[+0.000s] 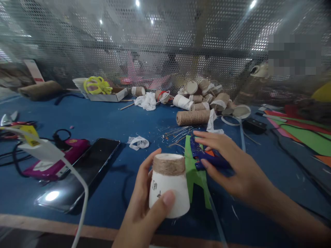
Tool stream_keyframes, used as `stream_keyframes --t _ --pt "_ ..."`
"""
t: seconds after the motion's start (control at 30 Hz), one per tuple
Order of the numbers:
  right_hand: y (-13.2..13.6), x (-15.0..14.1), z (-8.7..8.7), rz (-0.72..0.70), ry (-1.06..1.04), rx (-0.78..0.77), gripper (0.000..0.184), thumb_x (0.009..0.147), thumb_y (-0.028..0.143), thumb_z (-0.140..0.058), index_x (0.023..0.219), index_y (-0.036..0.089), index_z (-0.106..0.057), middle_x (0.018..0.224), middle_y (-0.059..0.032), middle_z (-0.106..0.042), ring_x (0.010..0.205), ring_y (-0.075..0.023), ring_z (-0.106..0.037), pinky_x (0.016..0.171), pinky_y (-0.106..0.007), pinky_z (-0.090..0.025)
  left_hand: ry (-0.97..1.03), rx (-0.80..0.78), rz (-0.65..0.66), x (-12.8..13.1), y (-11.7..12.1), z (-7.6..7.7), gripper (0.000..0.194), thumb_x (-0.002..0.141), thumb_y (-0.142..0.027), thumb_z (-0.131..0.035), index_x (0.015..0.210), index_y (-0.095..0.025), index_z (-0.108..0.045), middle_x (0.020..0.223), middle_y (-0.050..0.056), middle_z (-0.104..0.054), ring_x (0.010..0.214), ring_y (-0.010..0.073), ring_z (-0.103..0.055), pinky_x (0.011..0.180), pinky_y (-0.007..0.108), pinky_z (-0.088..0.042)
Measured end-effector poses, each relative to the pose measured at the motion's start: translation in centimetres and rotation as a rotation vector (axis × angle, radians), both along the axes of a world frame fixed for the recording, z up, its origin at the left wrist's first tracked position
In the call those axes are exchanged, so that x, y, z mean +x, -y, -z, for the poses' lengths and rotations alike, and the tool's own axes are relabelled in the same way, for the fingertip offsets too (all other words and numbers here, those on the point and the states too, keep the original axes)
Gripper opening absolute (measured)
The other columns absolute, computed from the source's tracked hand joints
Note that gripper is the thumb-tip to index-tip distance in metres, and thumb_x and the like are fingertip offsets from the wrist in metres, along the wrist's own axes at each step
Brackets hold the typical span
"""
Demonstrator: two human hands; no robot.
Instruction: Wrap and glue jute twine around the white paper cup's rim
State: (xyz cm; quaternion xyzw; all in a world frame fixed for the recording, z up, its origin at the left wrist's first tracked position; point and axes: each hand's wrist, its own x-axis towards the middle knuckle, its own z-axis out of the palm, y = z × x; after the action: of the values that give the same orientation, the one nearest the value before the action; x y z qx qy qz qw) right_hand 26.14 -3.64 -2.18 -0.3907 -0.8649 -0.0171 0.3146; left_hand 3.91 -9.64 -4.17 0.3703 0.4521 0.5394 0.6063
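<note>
My left hand [147, 199] is closed around a white paper cup [169, 198], turned bottom-up, with brown jute twine [169, 166] wound around its upper, narrower end. Dark print shows on the cup's side. To the right, my right hand [230, 162] has its fingers apart over a dark blue glue gun [213, 159]; the thumb and fingertips are at its edge, and I cannot tell if they touch it. From the gun a translucent glue stick [213, 203] runs toward the front edge. Beneath the gun lies a piece of green paper [190, 172].
A phone [90, 172], a magenta power strip [74, 148] and a white cable [84, 187] are on the left. Behind are a twine roll [193, 117], several twine-wrapped cups [219, 101], thin wires [182, 133] and yellow scissors [97, 85]. Coloured sheets [305, 132] lie right.
</note>
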Motion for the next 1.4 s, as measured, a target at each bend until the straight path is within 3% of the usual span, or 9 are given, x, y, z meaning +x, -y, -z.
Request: stream_keyframes --t 0.1,0.2,0.33,0.47,0.63,0.77,1.1,1.4 --pt "0.2 -0.9 0.1 -0.186 -0.021 -0.021 0.046 0.099 0.005 -0.052 0.143 0.019 -0.051 0.146 -0.0126 -0.064 0.138 -0.0217 -0.054 0.117 -0.040 -0.045 -0.038 0.018 0.029 0.4 0.3 -0.3 0.070 0.086 -0.052 -0.078 0.147 -0.038 -0.047 0.133 0.004 -0.071 0.106 0.0251 -0.071 0.090 0.032 -0.056" --pt "0.2 -0.9 0.4 -0.191 -0.066 -0.058 0.040 0.100 0.007 -0.052 0.139 0.017 -0.054 0.125 -0.0117 -0.073 0.124 -0.0222 -0.061 0.108 -0.038 -0.051 -0.061 0.038 0.041 0.4 0.3 -0.3 0.068 0.087 -0.051 -0.077 0.147 -0.038 -0.047 0.131 0.004 -0.073 0.105 0.0236 -0.072 0.088 0.029 -0.055" --pt "0.3 -0.3 -0.1 -0.161 -0.130 -0.087 0.026 0.097 0.010 -0.061 0.119 0.022 -0.063 0.097 -0.0047 -0.075 0.105 -0.0220 -0.066 0.097 -0.037 -0.053 -0.070 0.054 -0.012 0.0 0.2 -0.1 0.064 0.088 -0.045 -0.078 0.146 -0.037 -0.053 0.120 0.004 -0.077 0.093 0.0218 -0.073 0.081 0.027 -0.056" --pt "0.5 -0.1 -1.1 -0.278 -0.242 -0.084 0.015 0.094 0.013 -0.068 0.102 0.025 -0.065 0.086 0.0002 -0.074 0.093 -0.0197 -0.069 0.096 -0.038 -0.052 -0.045 0.021 -0.031 -0.3 0.0 0.2 0.068 0.084 -0.050 -0.080 0.145 -0.038 -0.055 0.108 0.001 -0.078 0.086 0.0226 -0.072 0.077 0.028 -0.057" --pt "0.5 -0.5 -1.2 -0.385 -0.343 -0.159 0.011 0.097 0.015 -0.068 0.100 0.026 -0.068 0.084 0.0002 -0.074 0.080 -0.0181 -0.070 0.098 -0.042 -0.052 0.003 -0.025 -0.034 -0.4 -0.2 0.3 0.075 0.079 -0.053 -0.082 0.146 -0.040 -0.052 0.104 0.001 -0.077 0.088 0.0262 -0.074 0.078 0.032 -0.059" --pt "0.5 -0.9 -0.7 -0.329 -0.404 -0.210 0.013 0.096 0.014 -0.066 0.096 0.027 -0.069 0.083 -0.0004 -0.073 0.080 -0.0195 -0.069 0.096 -0.042 -0.055 0.078 -0.020 0.007 -0.6 -0.4 0.4 0.074 0.079 -0.047 -0.084 0.144 -0.045 -0.051 0.101 -0.001 -0.077 0.081 0.0241 -0.073 0.074 0.032 -0.059" --pt "0.8 -1.6 -0.3 -0.289 -0.485 -0.294 0.012 0.097 0.014 -0.064 0.090 0.023 -0.067 0.081 -0.0009 -0.071 0.079 -0.0173 -0.067 0.095 -0.041 -0.057 0.165 -0.067 0.026 -1.1 -0.8 0.7 0.072 0.070 -0.046 -0.091 0.134 -0.040 -0.059 0.087 -0.003 -0.078 0.075 0.0218 -0.072 0.068 0.028 -0.056" --pt "1.0 -1.7 -0.3 -0.266 -0.462 -0.362 0.010 0.097 0.017 -0.065 0.089 0.022 -0.066 0.082 -0.0003 -0.069 0.080 -0.0166 -0.067 0.094 -0.039 -0.056 0.222 -0.064 0.062 -0.9 -0.6 0.1 0.064 0.076 -0.041 -0.086 0.134 -0.039 -0.058 0.090 -0.001 -0.080 0.073 0.0236 -0.076 0.064 0.030 -0.057"
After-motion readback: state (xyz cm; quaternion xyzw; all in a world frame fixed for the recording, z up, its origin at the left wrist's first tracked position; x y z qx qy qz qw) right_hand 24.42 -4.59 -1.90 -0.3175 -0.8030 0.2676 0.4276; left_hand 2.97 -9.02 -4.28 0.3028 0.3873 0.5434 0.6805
